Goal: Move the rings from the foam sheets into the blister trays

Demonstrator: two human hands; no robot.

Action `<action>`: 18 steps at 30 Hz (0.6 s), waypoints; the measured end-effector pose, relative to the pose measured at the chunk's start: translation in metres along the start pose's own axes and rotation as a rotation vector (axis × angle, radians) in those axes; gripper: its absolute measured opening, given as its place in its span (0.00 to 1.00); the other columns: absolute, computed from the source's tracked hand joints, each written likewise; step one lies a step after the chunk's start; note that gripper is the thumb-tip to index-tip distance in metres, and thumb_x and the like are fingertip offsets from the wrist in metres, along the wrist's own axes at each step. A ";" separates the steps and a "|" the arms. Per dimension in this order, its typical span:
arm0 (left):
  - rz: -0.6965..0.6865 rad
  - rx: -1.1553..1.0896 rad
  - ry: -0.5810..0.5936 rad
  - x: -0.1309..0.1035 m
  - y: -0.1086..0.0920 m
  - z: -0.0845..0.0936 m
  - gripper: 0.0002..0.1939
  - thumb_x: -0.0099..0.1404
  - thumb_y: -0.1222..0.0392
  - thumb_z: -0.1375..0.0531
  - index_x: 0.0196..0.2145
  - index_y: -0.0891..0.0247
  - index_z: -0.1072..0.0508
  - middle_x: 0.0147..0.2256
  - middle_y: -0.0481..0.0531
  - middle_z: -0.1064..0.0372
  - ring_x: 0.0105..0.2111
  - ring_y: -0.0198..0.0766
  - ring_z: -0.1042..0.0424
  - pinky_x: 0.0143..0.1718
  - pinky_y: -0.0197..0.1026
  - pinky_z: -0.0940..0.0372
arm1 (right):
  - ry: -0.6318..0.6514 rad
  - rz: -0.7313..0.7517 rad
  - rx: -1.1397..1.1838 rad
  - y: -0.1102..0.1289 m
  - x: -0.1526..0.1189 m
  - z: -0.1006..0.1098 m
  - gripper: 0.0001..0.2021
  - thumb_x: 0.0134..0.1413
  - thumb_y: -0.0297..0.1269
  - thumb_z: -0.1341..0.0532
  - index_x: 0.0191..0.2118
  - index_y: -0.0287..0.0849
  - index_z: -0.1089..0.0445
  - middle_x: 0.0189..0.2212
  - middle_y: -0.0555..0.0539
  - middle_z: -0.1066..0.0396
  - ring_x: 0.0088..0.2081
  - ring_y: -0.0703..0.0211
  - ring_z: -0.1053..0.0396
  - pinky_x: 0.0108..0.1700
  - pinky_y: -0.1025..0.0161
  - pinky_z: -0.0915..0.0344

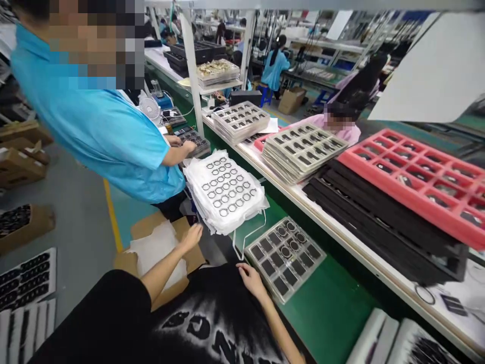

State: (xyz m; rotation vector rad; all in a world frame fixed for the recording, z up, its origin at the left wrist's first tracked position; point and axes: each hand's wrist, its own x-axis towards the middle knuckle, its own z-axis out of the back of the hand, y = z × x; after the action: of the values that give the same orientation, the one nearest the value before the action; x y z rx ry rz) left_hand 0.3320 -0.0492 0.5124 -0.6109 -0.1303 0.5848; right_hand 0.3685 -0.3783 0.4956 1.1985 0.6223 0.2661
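My left hand (192, 237) is held over an open cardboard box (155, 222) lined with white sheet, just below a stack of white wrapped trays (227, 222) bearing several rows of black rings. Its fingers are loosely bent, a little blurred, and I see nothing in them. Close to my dark shirt, my right hand (250, 279) has its thumb and fingers apart, with nothing between them. Beside it on the green bench lies a clear tray (284, 298) of dark square pockets, several holding round ring-shaped parts. A white wire stand (242, 247) shows between the two.
At left, a co-worker in a blue shirt (113, 131) works at another tray (197, 144). The raised shelf at right carries stacked clear trays (303, 151), black trays (379, 217) and a red tray (413, 167). Grey-white rolls (375, 333) lie at the lower right.
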 end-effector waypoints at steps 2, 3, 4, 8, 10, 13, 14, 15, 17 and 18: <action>-0.140 0.109 0.047 0.026 -0.033 0.004 0.14 0.76 0.58 0.49 0.50 0.57 0.25 0.49 0.57 0.31 0.48 0.43 0.29 0.52 0.40 0.38 | -0.009 0.058 0.008 0.015 0.007 0.007 0.11 0.52 0.43 0.37 0.37 0.49 0.18 0.42 0.45 0.19 0.49 0.44 0.23 0.62 0.47 0.34; -0.185 0.156 0.041 0.041 -0.050 0.004 0.17 0.77 0.58 0.51 0.54 0.58 0.26 0.52 0.58 0.32 0.50 0.43 0.30 0.52 0.40 0.38 | 0.001 0.096 -0.022 0.024 0.015 0.008 0.11 0.54 0.42 0.37 0.39 0.48 0.18 0.42 0.45 0.19 0.50 0.45 0.24 0.61 0.48 0.34; -0.193 0.202 0.035 0.056 -0.066 0.003 0.19 0.77 0.59 0.52 0.57 0.58 0.27 0.53 0.58 0.33 0.50 0.44 0.30 0.53 0.41 0.38 | 0.018 0.138 -0.075 0.035 0.025 0.006 0.11 0.57 0.40 0.38 0.41 0.47 0.18 0.43 0.44 0.20 0.50 0.46 0.24 0.61 0.49 0.34; -0.135 0.384 0.054 0.096 -0.099 -0.012 0.20 0.76 0.58 0.51 0.58 0.62 0.27 0.54 0.62 0.34 0.52 0.49 0.34 0.55 0.46 0.41 | 0.086 0.218 -0.454 0.083 0.083 -0.015 0.16 0.66 0.34 0.45 0.50 0.45 0.20 0.46 0.42 0.23 0.49 0.51 0.27 0.58 0.58 0.35; -0.114 0.427 0.064 0.100 -0.097 -0.023 0.19 0.75 0.59 0.50 0.55 0.66 0.26 0.55 0.65 0.36 0.54 0.52 0.37 0.56 0.49 0.43 | 0.063 0.201 -0.646 0.102 0.113 -0.031 0.19 0.67 0.32 0.46 0.58 0.43 0.25 0.50 0.39 0.27 0.51 0.51 0.29 0.56 0.59 0.37; -0.136 0.451 0.078 0.099 -0.085 -0.033 0.18 0.76 0.60 0.51 0.52 0.66 0.24 0.56 0.66 0.37 0.55 0.52 0.39 0.56 0.50 0.44 | 0.024 0.137 -0.845 0.116 0.148 -0.048 0.26 0.67 0.30 0.46 0.69 0.43 0.37 0.55 0.34 0.33 0.56 0.46 0.34 0.56 0.56 0.38; -0.146 0.444 0.082 0.100 -0.081 -0.033 0.17 0.76 0.60 0.50 0.51 0.66 0.24 0.55 0.66 0.36 0.56 0.52 0.40 0.56 0.50 0.44 | 0.029 0.115 -0.889 0.116 0.156 -0.051 0.26 0.68 0.31 0.46 0.70 0.43 0.39 0.56 0.33 0.34 0.57 0.45 0.36 0.56 0.55 0.39; -0.154 0.426 0.087 0.102 -0.077 -0.031 0.16 0.75 0.59 0.48 0.51 0.65 0.23 0.55 0.65 0.36 0.55 0.52 0.40 0.56 0.50 0.44 | 0.041 0.107 -0.926 0.116 0.164 -0.052 0.26 0.68 0.32 0.46 0.69 0.44 0.38 0.56 0.33 0.35 0.58 0.45 0.37 0.56 0.54 0.40; -0.165 0.358 0.102 0.110 -0.074 -0.025 0.15 0.75 0.56 0.45 0.49 0.63 0.22 0.53 0.63 0.34 0.55 0.51 0.39 0.54 0.50 0.44 | 0.078 0.159 -0.982 0.114 0.176 -0.049 0.22 0.68 0.36 0.44 0.65 0.45 0.33 0.56 0.34 0.35 0.58 0.44 0.38 0.57 0.53 0.42; -0.173 0.314 0.107 0.116 -0.074 -0.021 0.14 0.74 0.55 0.44 0.48 0.62 0.21 0.52 0.62 0.33 0.54 0.51 0.38 0.53 0.50 0.43 | 0.094 0.205 -1.000 0.113 0.181 -0.046 0.19 0.68 0.39 0.43 0.62 0.45 0.31 0.56 0.35 0.35 0.58 0.44 0.39 0.57 0.52 0.42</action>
State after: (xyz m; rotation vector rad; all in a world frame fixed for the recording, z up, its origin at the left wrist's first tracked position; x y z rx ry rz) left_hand 0.4696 -0.0452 0.5317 -0.3207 0.0106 0.3935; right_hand 0.5016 -0.2100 0.5344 0.2788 0.3541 0.7108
